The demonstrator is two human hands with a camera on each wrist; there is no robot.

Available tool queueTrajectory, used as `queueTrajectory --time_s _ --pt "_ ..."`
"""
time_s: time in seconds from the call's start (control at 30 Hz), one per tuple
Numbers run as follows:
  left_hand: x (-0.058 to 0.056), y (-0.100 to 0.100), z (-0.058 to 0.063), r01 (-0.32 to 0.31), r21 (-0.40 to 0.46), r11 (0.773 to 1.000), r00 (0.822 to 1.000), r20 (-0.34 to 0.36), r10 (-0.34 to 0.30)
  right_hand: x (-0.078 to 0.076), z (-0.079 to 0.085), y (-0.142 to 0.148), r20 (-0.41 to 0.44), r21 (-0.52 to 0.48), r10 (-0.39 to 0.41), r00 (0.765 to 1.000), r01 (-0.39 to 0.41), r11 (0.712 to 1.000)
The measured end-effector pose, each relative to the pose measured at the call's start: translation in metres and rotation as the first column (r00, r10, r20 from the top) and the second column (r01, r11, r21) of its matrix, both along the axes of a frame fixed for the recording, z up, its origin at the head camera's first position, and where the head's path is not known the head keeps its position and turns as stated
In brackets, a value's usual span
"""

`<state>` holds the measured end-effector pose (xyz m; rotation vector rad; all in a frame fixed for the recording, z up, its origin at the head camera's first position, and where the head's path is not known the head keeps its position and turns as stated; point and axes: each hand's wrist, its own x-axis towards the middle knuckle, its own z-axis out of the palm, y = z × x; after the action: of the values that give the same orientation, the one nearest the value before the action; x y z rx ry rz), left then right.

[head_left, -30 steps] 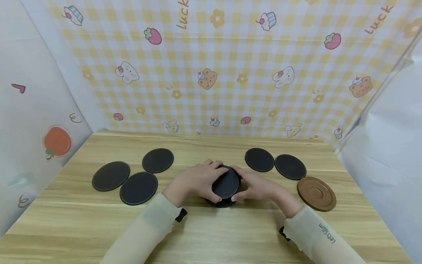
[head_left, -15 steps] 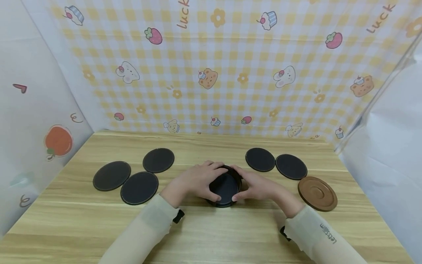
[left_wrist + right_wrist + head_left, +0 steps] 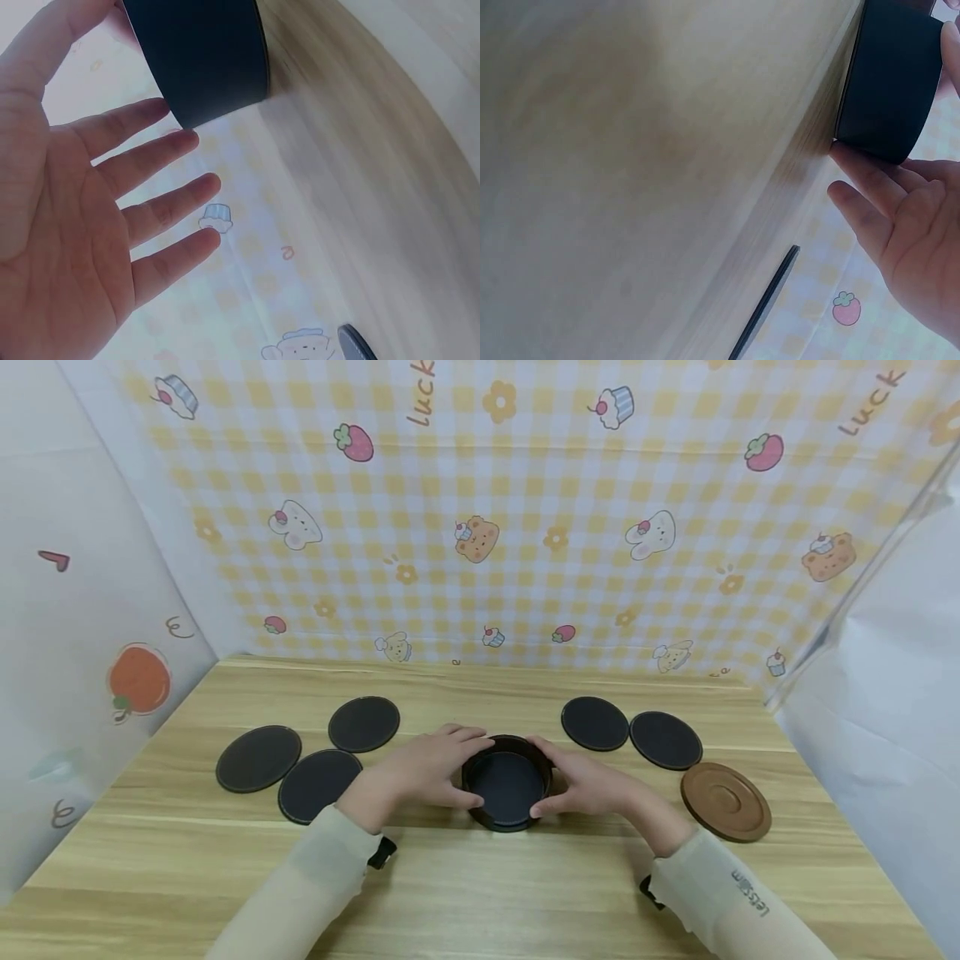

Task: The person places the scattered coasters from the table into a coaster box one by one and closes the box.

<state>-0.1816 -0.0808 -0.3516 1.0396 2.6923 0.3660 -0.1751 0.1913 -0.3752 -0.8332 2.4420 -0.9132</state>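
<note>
Work centres on a round black holder (image 3: 513,744), which stands upright, mouth upward, on the wooden table (image 3: 487,893), just below the middle of the head frame. The right hand (image 3: 588,777) curves around its right side and grips it, thumb towards the bottom of the frame, fingers on the far side. The left hand (image 3: 423,772) is at its left with fingers extended; the left wrist view shows them spread beside the wall, gripping nothing.

Judging by the layout, the holder is set down and steadied, with nothing rising above its rim. Its bottom is dark, so whether a disc lies flat in there cannot be told. Six discs are outside it and neither hand holds one: three black discs (image 3: 258,758) at lower left, one partly covered by the left wrist, two more black discs (image 3: 595,723) right of centre, and a brown disc (image 3: 726,802) at lower right.
</note>
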Motion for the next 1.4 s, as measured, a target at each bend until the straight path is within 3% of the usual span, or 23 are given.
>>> queueTrajectory --time_s 0.2,0.47,0.93,1.2,1.4 --pt "0.0 -0.009 0.002 -0.007 0.002 1.0 1.0 0.009 0.007 0.0 -0.001 0.002 0.003 -0.002 -0.007 1.0 0.007 1.0" --pt "0.0 -0.03 0.003 -0.075 -0.002 0.997 0.997 -0.004 0.075 0.002 -0.001 0.003 -0.003 0.033 -0.028 1.0 0.028 0.999" --pt "-0.008 -0.098 -0.001 -0.099 0.012 0.995 0.99 -0.098 0.1 0.002 0.001 0.002 -0.016 0.037 -0.024 1.0 0.025 0.999" --pt "-0.022 -0.126 -0.003 -0.114 0.108 0.988 0.992 -0.035 0.119 0.001 0.0 0.004 -0.006 0.042 -0.03 1.0 0.03 0.999" --pt "-0.038 -0.142 -0.009 -0.156 0.121 0.98 0.988 -0.006 0.157 -0.001 -0.002 0.003 -0.006 0.033 -0.013 1.0 0.013 0.999"
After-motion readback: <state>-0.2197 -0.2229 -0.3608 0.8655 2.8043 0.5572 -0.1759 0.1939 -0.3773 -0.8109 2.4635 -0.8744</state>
